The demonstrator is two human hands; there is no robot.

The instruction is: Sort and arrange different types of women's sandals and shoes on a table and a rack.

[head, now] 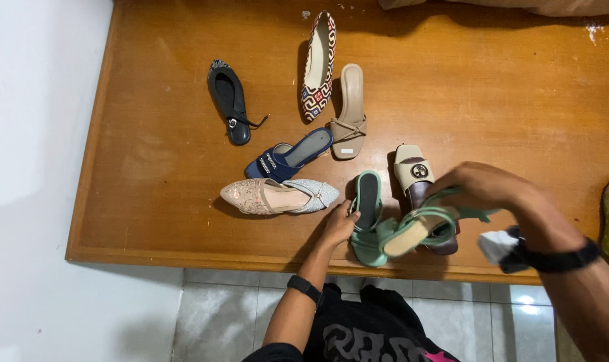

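Glossy wooden table (184, 167), near edge: left hand (338, 224) rests fingers against a matte green strappy sandal (368, 214), long axis toward the far edge. Right hand (482, 188), grip closed, holds its tilted mate (418, 228), block heel pointing left.

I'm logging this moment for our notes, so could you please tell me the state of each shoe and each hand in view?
Green sandal on table: flat, left hand touching it.
Second green sandal: lifted, tilted, held by right hand.
Black flat: flat, strap loose.
Patterned pump: on its side.
Beige sandal: upright.
Blue sandal: upright.
Lace flat: on its side.
Brown-and-cream slide: upright, partly hidden.
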